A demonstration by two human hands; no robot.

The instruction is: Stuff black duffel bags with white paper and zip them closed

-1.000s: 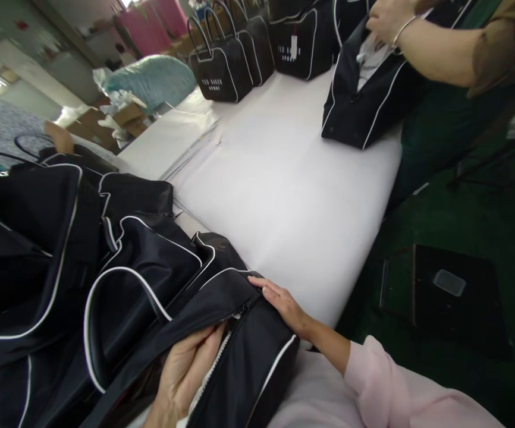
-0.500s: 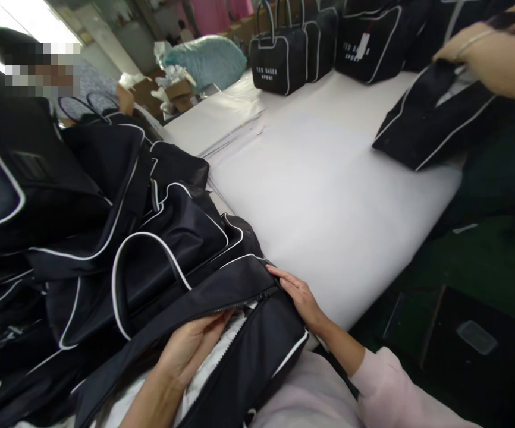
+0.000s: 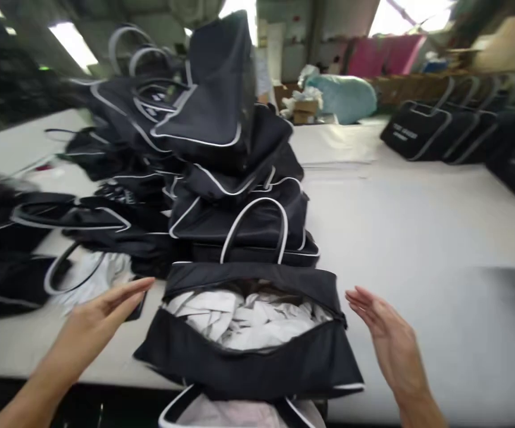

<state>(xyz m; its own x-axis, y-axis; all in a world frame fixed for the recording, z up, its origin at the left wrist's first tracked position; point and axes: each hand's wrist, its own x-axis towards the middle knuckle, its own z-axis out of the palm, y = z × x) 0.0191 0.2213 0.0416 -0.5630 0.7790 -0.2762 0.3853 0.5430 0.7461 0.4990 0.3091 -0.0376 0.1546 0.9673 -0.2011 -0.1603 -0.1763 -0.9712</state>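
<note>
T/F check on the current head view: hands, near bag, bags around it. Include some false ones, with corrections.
1. The near bag is open, showing crumpled white stuffing. True.
2. Both hands grip the near bag. False: the left hand and right hand are held open at either side, gripping nothing.
3. An arched handle stands up just beyond the opening. True.
4. The row of standing bags is at the picture's left. False: the standing bags are at the right.
5. More black bags are piled beyond the near bag. True.
</note>
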